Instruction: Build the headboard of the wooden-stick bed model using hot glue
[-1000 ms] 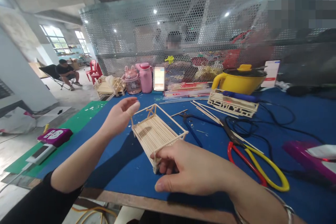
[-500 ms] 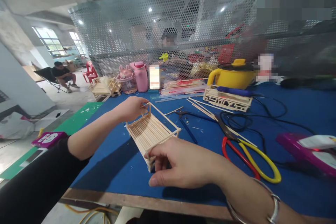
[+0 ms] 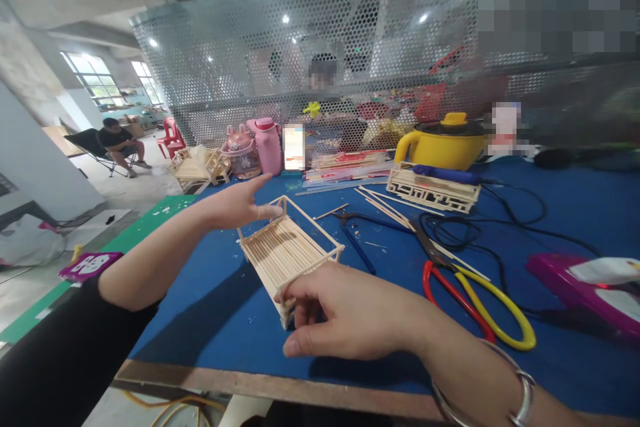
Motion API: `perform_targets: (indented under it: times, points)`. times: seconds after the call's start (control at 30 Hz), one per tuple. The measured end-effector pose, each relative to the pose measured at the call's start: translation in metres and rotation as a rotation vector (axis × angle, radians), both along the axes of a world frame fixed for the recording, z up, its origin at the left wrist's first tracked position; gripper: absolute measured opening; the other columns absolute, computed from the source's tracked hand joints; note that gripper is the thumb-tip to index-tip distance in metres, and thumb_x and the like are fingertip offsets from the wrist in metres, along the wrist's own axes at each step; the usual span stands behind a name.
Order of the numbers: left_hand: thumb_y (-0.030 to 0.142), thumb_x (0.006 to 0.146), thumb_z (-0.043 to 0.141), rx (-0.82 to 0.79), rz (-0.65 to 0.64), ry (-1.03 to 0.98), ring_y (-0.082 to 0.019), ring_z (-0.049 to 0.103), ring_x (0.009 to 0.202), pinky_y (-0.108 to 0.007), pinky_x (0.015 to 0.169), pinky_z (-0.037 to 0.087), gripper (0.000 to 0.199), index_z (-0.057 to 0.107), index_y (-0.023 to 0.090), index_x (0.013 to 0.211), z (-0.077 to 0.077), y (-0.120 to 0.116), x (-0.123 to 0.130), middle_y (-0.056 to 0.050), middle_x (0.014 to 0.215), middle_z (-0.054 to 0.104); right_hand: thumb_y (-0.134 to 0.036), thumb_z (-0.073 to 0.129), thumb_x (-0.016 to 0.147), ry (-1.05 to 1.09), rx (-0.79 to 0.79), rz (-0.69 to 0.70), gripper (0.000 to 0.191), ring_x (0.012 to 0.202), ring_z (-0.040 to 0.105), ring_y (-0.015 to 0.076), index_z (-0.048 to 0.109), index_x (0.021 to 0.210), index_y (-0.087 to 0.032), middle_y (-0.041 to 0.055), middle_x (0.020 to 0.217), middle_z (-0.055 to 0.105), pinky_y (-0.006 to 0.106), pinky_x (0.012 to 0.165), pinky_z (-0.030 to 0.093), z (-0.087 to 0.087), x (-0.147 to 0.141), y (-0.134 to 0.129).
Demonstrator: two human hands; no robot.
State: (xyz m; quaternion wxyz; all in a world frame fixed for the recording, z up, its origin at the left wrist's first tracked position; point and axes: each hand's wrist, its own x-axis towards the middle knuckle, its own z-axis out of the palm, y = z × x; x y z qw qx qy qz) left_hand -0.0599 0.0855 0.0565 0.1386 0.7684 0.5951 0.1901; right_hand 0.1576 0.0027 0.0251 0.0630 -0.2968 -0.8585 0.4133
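A small frame of thin wooden sticks [image 3: 287, 250], with a slatted bed and raised rails, stands on the blue table in front of me. My right hand [image 3: 340, 313] is closed on its near end, the fingers curled round the corner post and the thumb lower down. At the far left corner, my left hand [image 3: 240, 205] is open, index finger stretched out and thumb lying by the top of the post. Right of the frame lie blue-handled pliers [image 3: 360, 247] and large scissors [image 3: 465, 293] with one red and one yellow handle.
Loose sticks [image 3: 383, 207] lie beyond the pliers. Behind them are another stick model [image 3: 433, 190] with a blue tool on top, a yellow pot [image 3: 443, 145], a pink flask [image 3: 267, 147] and a lit phone [image 3: 294, 147]. Black cable [image 3: 457, 230] loops at right. A perforated metal screen [image 3: 240, 67] closes the back.
My left hand has let go of the far corner post and its fingers have spread, the hand shifting slightly left. My right hand and the stick frame have stayed in place.
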Motion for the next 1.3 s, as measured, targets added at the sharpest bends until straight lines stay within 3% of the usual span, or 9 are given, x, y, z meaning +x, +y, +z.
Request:
perform_targets:
  times: [0.1, 0.17, 0.27, 0.33, 0.4, 0.57, 0.87, 1.07, 1.3]
  points:
    - [0.05, 0.082, 0.05, 0.216, 0.195, -0.424, -0.026, 0.054, 0.117, -0.035, 0.09, 0.046, 0.053, 0.049, 0.023, 0.128, -0.003, -0.005, -0.02, -0.01, 0.133, 0.054, -0.04, 0.066, 0.074, -0.001, 0.045, -0.006, 0.036, 0.057, 0.053, 0.0086, 0.066, 0.101, -0.017, -0.0007, 0.073, 0.067, 0.02, 0.048, 0.032, 0.002, 0.0, -0.001]
    - [0.041, 0.085, 0.047, 0.312, 0.376, -0.765, -0.021, 0.059, 0.11, -0.033, 0.086, 0.047, 0.037, 0.055, 0.022, 0.116, -0.016, -0.008, -0.03, -0.009, 0.121, 0.062, -0.042, 0.065, 0.074, -0.006, 0.105, -0.013, 0.029, 0.056, 0.051, 0.0079, 0.067, 0.087, -0.016, -0.0009, 0.069, 0.065, 0.02, 0.049, 0.031, 0.003, -0.001, -0.001]
    - [0.026, 0.082, 0.054, 0.157, 0.487, -1.032, -0.014, 0.064, 0.096, -0.026, 0.081, 0.048, 0.023, 0.057, 0.021, 0.104, -0.044, -0.014, -0.036, -0.006, 0.11, 0.066, -0.037, 0.063, 0.078, 0.016, 0.21, -0.001, 0.022, 0.052, 0.045, 0.0065, 0.063, 0.072, -0.016, -0.0036, 0.058, 0.059, 0.02, 0.049, 0.029, 0.004, -0.005, 0.0]
    - [0.031, 0.083, 0.053, 0.026, 0.469, -1.076, -0.016, 0.067, 0.087, -0.027, 0.074, 0.05, 0.021, 0.059, 0.018, 0.099, -0.061, -0.018, -0.035, -0.008, 0.1, 0.069, -0.03, 0.059, 0.081, 0.047, 0.262, 0.008, 0.019, 0.052, 0.045, 0.0063, 0.063, 0.069, -0.016, -0.0039, 0.057, 0.059, 0.02, 0.051, 0.029, 0.002, -0.007, 0.001]
    - [0.048, 0.084, 0.048, -0.114, 0.409, -1.106, -0.02, 0.068, 0.083, -0.03, 0.069, 0.051, 0.037, 0.061, 0.015, 0.096, -0.072, -0.023, -0.033, -0.011, 0.093, 0.071, -0.024, 0.054, 0.084, 0.063, 0.291, -0.012, 0.019, 0.057, 0.05, 0.007, 0.066, 0.071, -0.016, -0.0021, 0.063, 0.063, 0.019, 0.055, 0.032, -0.001, -0.009, 0.003]
    - [0.077, 0.072, 0.038, -0.3, 0.265, -1.107, -0.021, 0.066, 0.077, -0.031, 0.069, 0.048, 0.072, 0.065, 0.014, 0.092, -0.085, -0.034, -0.034, -0.01, 0.089, 0.072, -0.021, 0.049, 0.082, 0.033, 0.344, -0.159, 0.023, 0.059, 0.054, 0.0087, 0.069, 0.071, -0.019, -0.0003, 0.066, 0.067, 0.02, 0.058, 0.034, -0.006, -0.009, 0.009]
    - [0.077, 0.07, 0.04, -0.147, 0.321, -1.114, -0.017, 0.06, 0.056, -0.029, 0.059, 0.047, 0.066, 0.062, 0.015, 0.075, -0.089, -0.041, -0.032, -0.004, 0.063, 0.067, -0.02, 0.048, 0.078, 0.0, 0.432, -0.327, 0.021, 0.052, 0.047, 0.0084, 0.061, 0.062, -0.019, -0.0014, 0.057, 0.06, 0.021, 0.053, 0.029, -0.014, -0.015, 0.014]
    - [0.068, 0.074, 0.047, -0.194, 0.368, -1.169, -0.017, 0.063, 0.058, -0.028, 0.061, 0.048, 0.052, 0.056, 0.018, 0.068, -0.077, -0.051, -0.031, -0.002, 0.069, 0.067, -0.027, 0.039, 0.088, -0.069, 0.486, -0.539, 0.027, 0.056, 0.049, 0.0106, 0.057, 0.069, -0.019, 0.0013, 0.065, 0.062, 0.023, 0.052, 0.027, -0.012, -0.008, 0.025]
    - [0.049, 0.077, 0.057, -0.202, 0.441, -1.03, -0.011, 0.054, 0.049, -0.022, 0.053, 0.045, 0.031, 0.054, 0.018, 0.071, -0.076, -0.053, -0.029, 0.004, 0.057, 0.058, -0.027, 0.037, 0.091, -0.141, 0.539, -0.422, 0.031, 0.063, 0.056, 0.0122, 0.06, 0.071, -0.018, 0.0044, 0.071, 0.067, 0.023, 0.057, 0.031, -0.01, -0.013, 0.021]
